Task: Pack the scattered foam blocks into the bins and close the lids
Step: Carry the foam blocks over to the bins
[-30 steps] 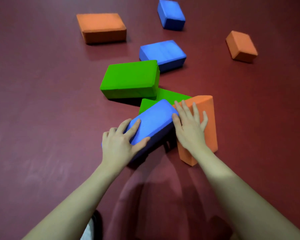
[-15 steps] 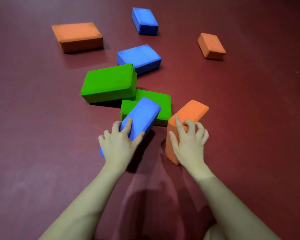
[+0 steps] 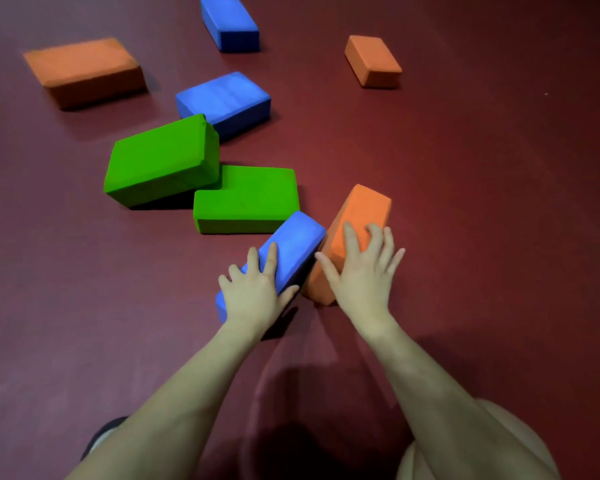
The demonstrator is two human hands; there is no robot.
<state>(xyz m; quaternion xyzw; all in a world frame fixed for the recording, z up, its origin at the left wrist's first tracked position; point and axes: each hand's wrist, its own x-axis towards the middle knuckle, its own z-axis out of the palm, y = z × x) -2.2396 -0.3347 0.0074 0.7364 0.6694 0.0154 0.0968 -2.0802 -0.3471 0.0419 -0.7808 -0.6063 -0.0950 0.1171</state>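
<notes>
**Two hands gather foam blocks on a dark red floor**

Just below the centre of the frame we see a blue block (image 3: 291, 249) tilted up on its long edge, its far corner touching an orange block (image 3: 355, 225) that leans beside it on the right. The left hand (image 3: 257, 292) grips the near end of the blue block, fingers spread over its top face and thumb curled round its side. The right hand (image 3: 362, 273) holds the orange block, fingers draped over its upper face, thumb against the near edge. Both forearms reach in from the bottom of the frame, wrists roughly straight.

We judge the grips shallow: each hand holds only one end, so a lifted block could pivot and slip out, or the two leaning blocks could knock each other.

Further out, two green blocks overlap left of centre, the raised one (image 3: 161, 161) resting on the flat one (image 3: 246, 199). Other blue and orange blocks lie scattered across the top. No bins are in view.
</notes>
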